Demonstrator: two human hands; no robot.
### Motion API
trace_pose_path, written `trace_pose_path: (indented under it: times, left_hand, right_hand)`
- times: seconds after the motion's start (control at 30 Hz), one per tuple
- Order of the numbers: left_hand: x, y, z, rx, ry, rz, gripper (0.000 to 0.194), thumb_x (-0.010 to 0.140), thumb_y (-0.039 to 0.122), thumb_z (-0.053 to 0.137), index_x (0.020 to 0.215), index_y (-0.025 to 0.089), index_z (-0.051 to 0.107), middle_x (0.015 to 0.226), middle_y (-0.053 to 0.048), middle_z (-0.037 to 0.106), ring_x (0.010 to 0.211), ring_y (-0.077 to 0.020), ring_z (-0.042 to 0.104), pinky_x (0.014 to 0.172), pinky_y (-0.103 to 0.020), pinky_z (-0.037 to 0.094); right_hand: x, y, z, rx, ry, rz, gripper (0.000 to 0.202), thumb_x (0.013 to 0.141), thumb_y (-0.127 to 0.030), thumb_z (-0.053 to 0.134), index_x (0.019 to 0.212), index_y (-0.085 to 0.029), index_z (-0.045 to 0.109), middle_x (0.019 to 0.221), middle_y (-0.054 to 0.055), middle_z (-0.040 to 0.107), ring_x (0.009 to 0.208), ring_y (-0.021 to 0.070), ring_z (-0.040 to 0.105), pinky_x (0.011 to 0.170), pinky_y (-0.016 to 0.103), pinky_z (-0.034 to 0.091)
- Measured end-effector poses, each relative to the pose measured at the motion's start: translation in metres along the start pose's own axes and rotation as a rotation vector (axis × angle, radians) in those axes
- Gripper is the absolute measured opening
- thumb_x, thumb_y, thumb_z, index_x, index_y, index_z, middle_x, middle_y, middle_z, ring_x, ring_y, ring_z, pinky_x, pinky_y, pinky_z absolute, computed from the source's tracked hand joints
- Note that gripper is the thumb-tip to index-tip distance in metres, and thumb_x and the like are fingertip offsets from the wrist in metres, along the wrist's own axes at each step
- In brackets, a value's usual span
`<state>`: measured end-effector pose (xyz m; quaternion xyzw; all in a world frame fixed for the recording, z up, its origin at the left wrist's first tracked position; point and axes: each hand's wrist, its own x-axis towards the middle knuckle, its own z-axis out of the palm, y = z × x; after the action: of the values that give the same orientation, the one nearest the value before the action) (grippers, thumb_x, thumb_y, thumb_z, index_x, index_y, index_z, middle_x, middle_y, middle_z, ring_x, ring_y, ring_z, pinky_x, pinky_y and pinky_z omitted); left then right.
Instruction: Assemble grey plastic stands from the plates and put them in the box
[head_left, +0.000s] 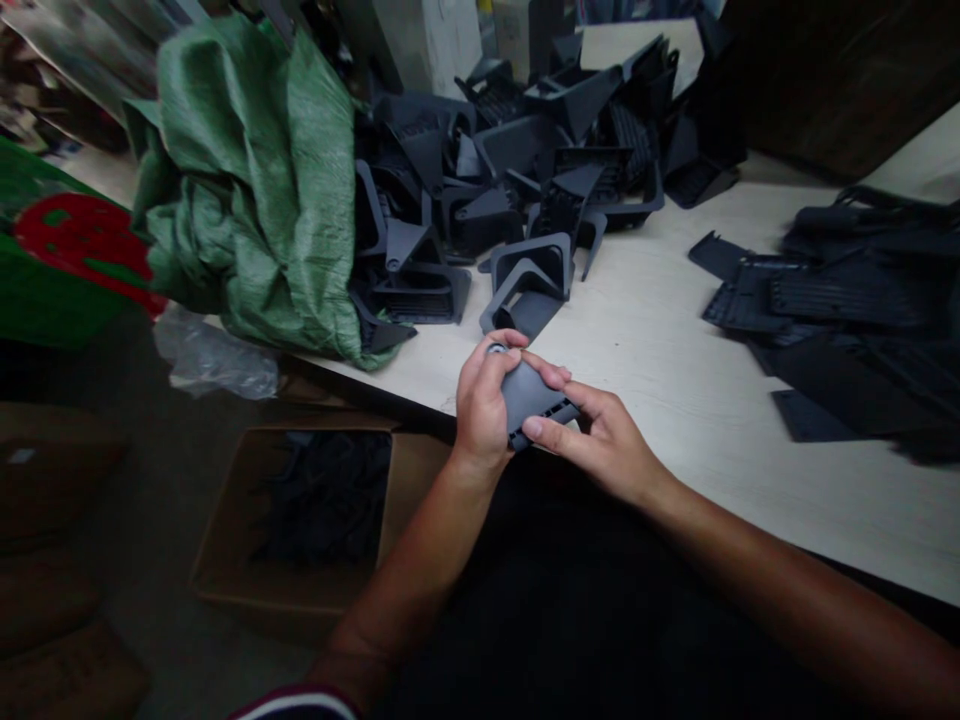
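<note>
Between my two hands is a dark grey plastic part [531, 396] with a row of small slots along its lower edge, held above the table's front edge. My left hand [484, 405] wraps round its left side, the thumb on top near a small round piece. My right hand [600, 430] grips the right side, thumb at the slotted edge and fingers along the far side. Just beyond my hands lies an angular grey frame part [529, 280] on the pale table [630, 350]. My palms hide the underside of the held part.
Grey frame parts [517, 150] are heaped at the back. Flat dark panels [847, 300] lie stacked at the right. A green woven sack [255, 200] rests on the table's left. Below it stands an open cardboard box [225, 520] holding dark parts.
</note>
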<state>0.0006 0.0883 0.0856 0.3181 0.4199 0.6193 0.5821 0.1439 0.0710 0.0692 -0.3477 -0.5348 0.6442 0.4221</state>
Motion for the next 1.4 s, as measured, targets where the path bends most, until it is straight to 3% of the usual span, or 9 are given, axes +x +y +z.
trace_pose_path:
  times: [0.37,0.63,0.87,1.07,1.27,1.4]
  left_hand:
    - [0.018,-0.031,-0.003,-0.056,0.005,-0.114,0.019,0.089,0.028,0.062,0.106,0.022,0.056,0.066,0.001,0.072,0.083,-0.0256,0.079,0.091,-0.042,0.06]
    - [0.018,-0.031,0.001,-0.071,-0.067,-0.08,0.014,0.094,0.026,0.059,0.107,0.023,0.055,0.064,0.002,0.07,0.075,-0.0237,0.077,0.089,-0.042,0.061]
    - [0.02,-0.027,0.003,-0.007,-0.066,-0.083,0.012,0.092,0.025,0.062,0.101,0.024,0.054,0.063,0.003,0.068,0.075,-0.0225,0.076,0.088,-0.04,0.062]
    - [0.027,-0.03,0.003,-0.013,-0.085,-0.082,0.015,0.092,0.026,0.063,0.106,0.023,0.058,0.064,0.002,0.068,0.074,-0.0234,0.076,0.085,-0.04,0.062]
    - [0.022,-0.034,0.004,-0.024,-0.147,-0.102,0.018,0.093,0.028,0.062,0.11,0.023,0.057,0.065,0.002,0.07,0.073,-0.0233,0.076,0.084,-0.04,0.062]
    - [0.022,-0.033,0.006,-0.034,-0.125,-0.099,0.018,0.092,0.027,0.063,0.109,0.023,0.057,0.064,0.002,0.07,0.074,-0.0239,0.077,0.085,-0.041,0.062]
  right_hand:
    - [0.01,0.021,-0.022,-0.022,-0.031,0.076,0.034,0.088,-0.048,0.086,0.103,-0.019,0.078,0.099,0.003,0.073,0.096,0.023,0.066,0.095,0.036,0.053]
    - [0.001,0.018,-0.016,-0.058,0.019,0.025,0.034,0.09,-0.05,0.084,0.108,-0.022,0.077,0.109,0.006,0.07,0.107,0.0264,0.065,0.104,0.04,0.052]
    - [-0.002,0.023,-0.012,-0.116,0.12,-0.012,0.032,0.088,-0.052,0.085,0.096,-0.023,0.076,0.107,0.006,0.069,0.111,0.0282,0.064,0.107,0.041,0.052]
    - [0.004,0.023,-0.024,-0.065,0.004,0.062,0.035,0.087,-0.053,0.087,0.101,-0.022,0.08,0.105,0.005,0.073,0.107,0.0272,0.067,0.105,0.042,0.054]
    - [-0.004,0.027,-0.027,-0.004,0.03,0.073,0.035,0.089,-0.05,0.086,0.111,-0.024,0.079,0.116,0.005,0.072,0.115,0.0274,0.064,0.109,0.044,0.052]
    - [-0.004,0.027,-0.028,0.027,-0.017,0.106,0.034,0.089,-0.048,0.087,0.11,-0.023,0.078,0.113,0.005,0.071,0.109,0.0257,0.065,0.104,0.042,0.053]
